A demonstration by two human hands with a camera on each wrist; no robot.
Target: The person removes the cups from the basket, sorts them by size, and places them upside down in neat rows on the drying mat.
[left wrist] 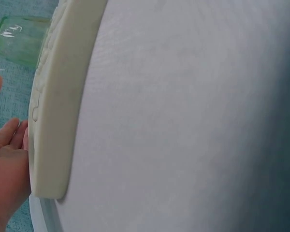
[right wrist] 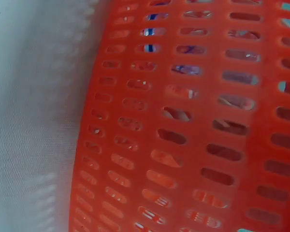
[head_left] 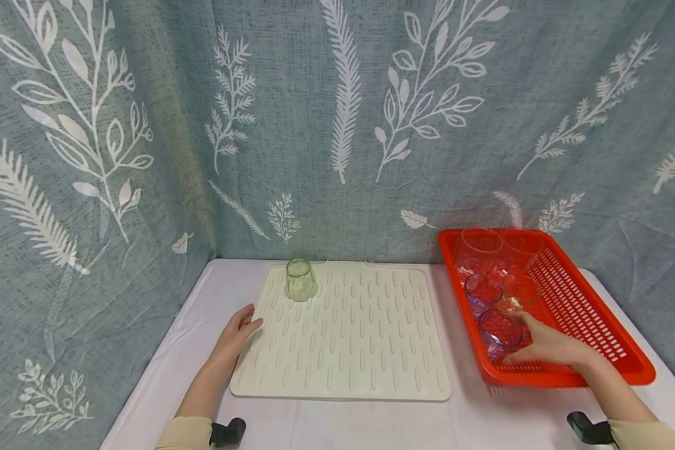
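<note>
One left hand (head_left: 239, 330) lies spread; whether the right hand (head_left: 550, 344) pinches the glass (head_left: 496, 332), we cannot tell. Crowding could chip it.

left grip (head_left: 240, 329) loosely relaxed | right grip (head_left: 552, 345) curved, thumb (head_left: 520, 355) set apart | both forearms (head_left: 204, 385) extended forward

bskt (head_left: 575, 306): red, slotted | bskt glass (head_left: 496, 345): prpl | mat glass (head_left: 300, 285): grn | mat (head_left: 349, 340): cream, dashed | curtain (head_left: 292, 125): grey-teal, wht leaves

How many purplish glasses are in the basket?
2: one glass midway along the left side of the basket, a nearer glass at the right hand. More may be hidden.
</note>
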